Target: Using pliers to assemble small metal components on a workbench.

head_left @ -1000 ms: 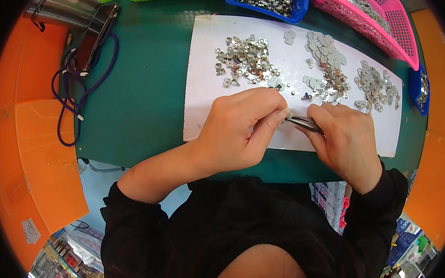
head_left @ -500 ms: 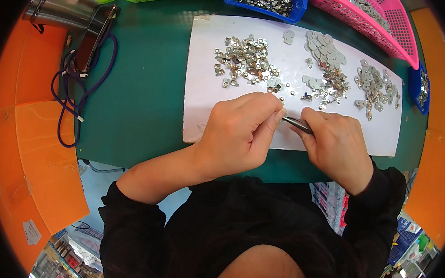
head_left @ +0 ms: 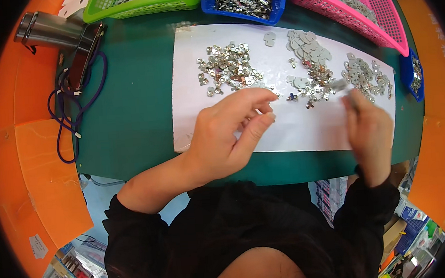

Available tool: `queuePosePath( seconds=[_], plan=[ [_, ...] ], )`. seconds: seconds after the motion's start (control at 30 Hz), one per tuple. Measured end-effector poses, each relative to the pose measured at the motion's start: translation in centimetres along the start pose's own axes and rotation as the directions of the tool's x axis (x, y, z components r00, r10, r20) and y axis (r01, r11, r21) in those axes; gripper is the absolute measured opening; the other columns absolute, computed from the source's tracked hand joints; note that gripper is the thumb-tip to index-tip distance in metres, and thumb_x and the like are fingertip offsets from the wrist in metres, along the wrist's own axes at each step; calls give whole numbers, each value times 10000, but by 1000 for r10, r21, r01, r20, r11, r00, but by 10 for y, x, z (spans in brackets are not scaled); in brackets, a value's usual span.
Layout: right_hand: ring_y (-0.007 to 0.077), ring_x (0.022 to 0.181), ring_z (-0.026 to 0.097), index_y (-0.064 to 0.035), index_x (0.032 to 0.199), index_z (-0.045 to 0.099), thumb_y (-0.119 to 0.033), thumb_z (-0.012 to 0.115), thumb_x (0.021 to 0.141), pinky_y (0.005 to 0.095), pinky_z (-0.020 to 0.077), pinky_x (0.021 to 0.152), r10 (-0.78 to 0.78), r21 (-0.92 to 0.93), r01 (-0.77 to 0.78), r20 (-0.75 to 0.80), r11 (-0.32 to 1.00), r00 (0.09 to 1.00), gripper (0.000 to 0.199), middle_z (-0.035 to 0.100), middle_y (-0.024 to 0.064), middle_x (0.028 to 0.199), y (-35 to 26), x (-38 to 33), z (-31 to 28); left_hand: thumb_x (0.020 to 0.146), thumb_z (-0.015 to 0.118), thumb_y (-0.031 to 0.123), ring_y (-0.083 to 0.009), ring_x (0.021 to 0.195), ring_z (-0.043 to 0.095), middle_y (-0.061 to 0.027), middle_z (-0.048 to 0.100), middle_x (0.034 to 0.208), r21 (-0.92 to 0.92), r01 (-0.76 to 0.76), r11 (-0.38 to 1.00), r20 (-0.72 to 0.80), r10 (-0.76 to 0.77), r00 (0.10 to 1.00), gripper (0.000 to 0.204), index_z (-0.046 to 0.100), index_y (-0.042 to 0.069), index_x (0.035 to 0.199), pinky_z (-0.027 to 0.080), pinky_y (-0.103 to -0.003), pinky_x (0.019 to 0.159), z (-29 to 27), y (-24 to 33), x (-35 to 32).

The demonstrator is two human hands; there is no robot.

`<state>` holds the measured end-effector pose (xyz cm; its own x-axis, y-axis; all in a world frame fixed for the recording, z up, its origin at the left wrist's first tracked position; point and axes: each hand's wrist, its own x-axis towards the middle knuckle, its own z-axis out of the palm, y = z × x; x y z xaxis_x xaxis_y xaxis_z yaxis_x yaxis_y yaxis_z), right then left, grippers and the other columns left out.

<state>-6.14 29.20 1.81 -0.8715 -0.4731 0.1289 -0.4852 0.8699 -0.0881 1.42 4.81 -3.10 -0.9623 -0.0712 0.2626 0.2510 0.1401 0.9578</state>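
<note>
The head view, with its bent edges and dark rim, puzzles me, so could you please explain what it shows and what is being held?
There is no machine here: a person works with two bare hands. A wide fisheye camera on the head looks down, so straight edges curve, and picture left is the person's left.

On a green table lies a white board with loose piles, including small shiny metal parts and flat grey pieces. Behind it stand a green basket, a blue tray and a pink basket.

The left hand has thumb and forefinger apart, with nothing clearly visible between them. The right hand, blurred, holds what looks like a grey tool.
</note>
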Motion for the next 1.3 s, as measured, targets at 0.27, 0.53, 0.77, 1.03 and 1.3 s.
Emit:
queuePosePath(
  seconds=[0.27,0.53,0.77,1.03,1.3],
  plan=[
    [363,770,650,-49,1028,683,-294,597,963,434,500,644,312,-410,-247,98,878,945,267,687,182,835,54,-2,-3,913,654,29,-140,676,644,-103,681,862,87,-57,995,98,48,994,124,654,-5,1033,506,-245,590,-3,-8,1],
    [209,1020,507,-31,967,484,-151,459,1004,361,374,1018,430,951,-101,-37,293,902,128,500,76,965,105,-27,6,955,588,-12,-134,824,670,-93,657,924,-110,24,994,-69,-32,997,98,579,-63,1038,565,-254,698,-13,-3,12],
    [262,1207,504,-32,1077,482,-64,405,1008,431,307,1149,639,983,125,-184,137,747,108,542,119,1120,106,-71,56,960,576,-9,-135,839,674,-97,651,934,-81,62,995,-8,-63,998,102,597,-60,1046,572,-260,699,-12,-5,7],
    [219,1183,510,-11,1163,502,-34,412,1002,344,351,1073,469,783,-51,-317,619,824,186,556,135,1192,78,-61,54,950,591,-4,-149,835,695,-95,668,927,-68,95,993,26,-94,995,95,627,-44,1029,570,-257,708,-10,-8,10],
    [250,724,490,-86,985,704,52,738,717,340,384,639,-195,337,303,-319,891,927,304,498,55,740,-6,3,21,938,606,2,-139,820,696,-89,679,894,-34,98,995,21,-97,995,87,633,-32,1014,560,-252,712,-10,-11,8]
  ],
)
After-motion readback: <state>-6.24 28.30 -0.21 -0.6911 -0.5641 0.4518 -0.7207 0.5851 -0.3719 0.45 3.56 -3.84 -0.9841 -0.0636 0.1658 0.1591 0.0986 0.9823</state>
